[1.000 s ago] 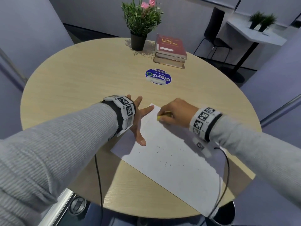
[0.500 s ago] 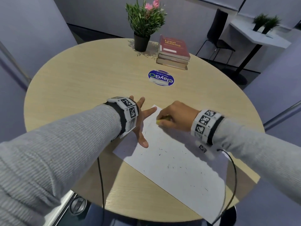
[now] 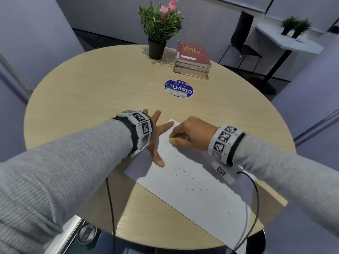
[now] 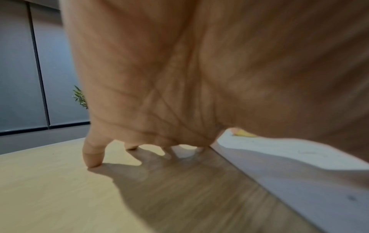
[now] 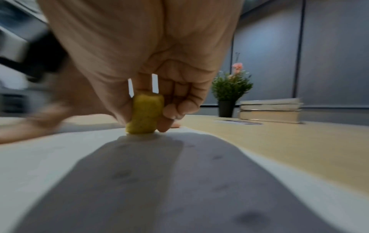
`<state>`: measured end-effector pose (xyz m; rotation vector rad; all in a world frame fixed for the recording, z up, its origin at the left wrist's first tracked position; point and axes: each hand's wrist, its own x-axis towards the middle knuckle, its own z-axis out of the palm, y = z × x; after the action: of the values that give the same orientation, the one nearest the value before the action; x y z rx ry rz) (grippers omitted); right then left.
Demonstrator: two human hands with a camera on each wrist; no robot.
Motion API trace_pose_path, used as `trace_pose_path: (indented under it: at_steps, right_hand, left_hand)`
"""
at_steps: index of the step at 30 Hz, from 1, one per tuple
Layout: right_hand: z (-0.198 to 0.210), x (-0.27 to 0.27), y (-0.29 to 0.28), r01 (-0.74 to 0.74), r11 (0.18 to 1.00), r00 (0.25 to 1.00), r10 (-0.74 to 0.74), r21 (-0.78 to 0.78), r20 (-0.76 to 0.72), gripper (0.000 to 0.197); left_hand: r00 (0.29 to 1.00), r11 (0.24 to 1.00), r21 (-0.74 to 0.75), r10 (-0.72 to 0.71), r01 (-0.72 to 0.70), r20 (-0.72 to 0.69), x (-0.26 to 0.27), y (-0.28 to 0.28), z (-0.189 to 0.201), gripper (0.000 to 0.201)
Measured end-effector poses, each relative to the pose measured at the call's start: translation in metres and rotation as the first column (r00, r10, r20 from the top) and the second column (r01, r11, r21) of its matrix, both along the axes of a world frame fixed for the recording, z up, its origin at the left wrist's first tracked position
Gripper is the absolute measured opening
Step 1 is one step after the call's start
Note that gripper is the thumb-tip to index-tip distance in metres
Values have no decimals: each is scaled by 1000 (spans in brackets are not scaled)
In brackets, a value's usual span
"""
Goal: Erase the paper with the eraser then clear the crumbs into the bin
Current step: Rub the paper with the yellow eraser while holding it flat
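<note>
A white sheet of paper [image 3: 192,184] lies slantwise on the round wooden table [image 3: 91,92], dotted with dark eraser crumbs [image 3: 187,187]. My right hand [image 3: 190,134] pinches a small yellow eraser [image 3: 172,140] and presses its end onto the paper near the far corner; the right wrist view shows the eraser [image 5: 144,114] upright between thumb and fingers on the paper [image 5: 139,181]. My left hand [image 3: 156,136] lies spread, fingers straight, holding down the paper's left edge; in the left wrist view its fingertips [image 4: 92,162] touch the table beside the paper [image 4: 299,165]. No bin is visible.
A potted plant [image 3: 159,33] and a stack of books [image 3: 192,59] stand at the table's far side, with a round blue sticker [image 3: 178,88] in front of them. A black chair [image 3: 242,39] and a side table [image 3: 288,41] stand beyond. A cable [image 3: 256,198] hangs from my right wrist.
My right hand with the eraser has shifted slightly over the far corner of the paper in small rubbing strokes. My left hand stays spread on the paper's left edge.
</note>
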<state>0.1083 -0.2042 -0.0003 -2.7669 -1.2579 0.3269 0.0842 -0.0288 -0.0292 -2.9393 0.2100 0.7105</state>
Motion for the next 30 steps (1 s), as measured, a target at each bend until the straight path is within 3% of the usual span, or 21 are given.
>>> trace_pose_path:
  at_steps: [3,5,10,14,20,25,30]
  right_hand:
    - [5,27,-6,113,993,992,-111,-30,59,25]
    - [4,32,-7,111,993,992,-107,-50,72,24]
    - [-2,29,-11,119,993,992,-119,-12,51,25]
    - [-4,25,-9,111,993,987,-106,-41,118,27]
    - [-7,-20,2,-162,986,986,163,-36,24,25]
    - [3,29,-12,103,994,989,-99,-33,109,25]
    - [-6,-21,8,-155,988,988,155,-24,2,24]
  left_hand:
    - [998,999,-12,-46,46,-49,-4,-2,9,134]
    - [999,999,-49,-25,23,-46,-3,-2,13,130]
    - [990,988,76,-129,133,-55,0,2,24,152]
    - [994,994,23,-103,104,-37,3,6,13,152]
    - [986,984,91,-146,152,-77,5,4,18,155]
    - [985,982,102,-147,157,-94,8,5,17,154]
    - [988,981,118,-150,155,-47,8,6,13,151]
